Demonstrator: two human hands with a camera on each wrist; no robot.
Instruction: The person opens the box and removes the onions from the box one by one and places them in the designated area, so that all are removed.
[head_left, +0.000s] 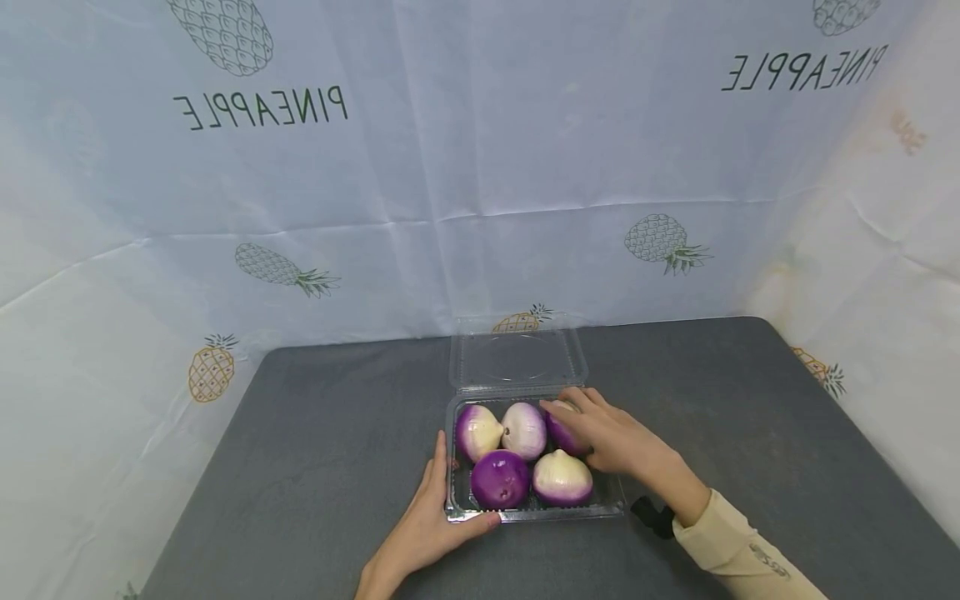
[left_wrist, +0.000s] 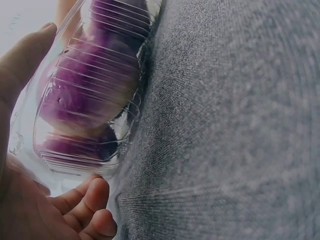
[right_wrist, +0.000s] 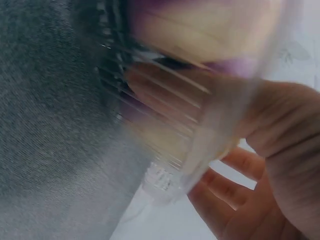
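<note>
Several purple-and-white onions sit in a clear plastic container, also seen in the left wrist view. My left hand is at its front left corner, fingers along the left side and thumb by the front rim. In the back right corner my right hand grips a purple onion, partly covered by the fingers. A pale onion lies in front of it, beside a deep purple onion. In the right wrist view the thumb shows through the container wall.
The clear lid stands open behind the container, joined at its back edge. A small black object lies on the dark grey table, partly under my right wrist. A pineapple-print cloth hangs behind.
</note>
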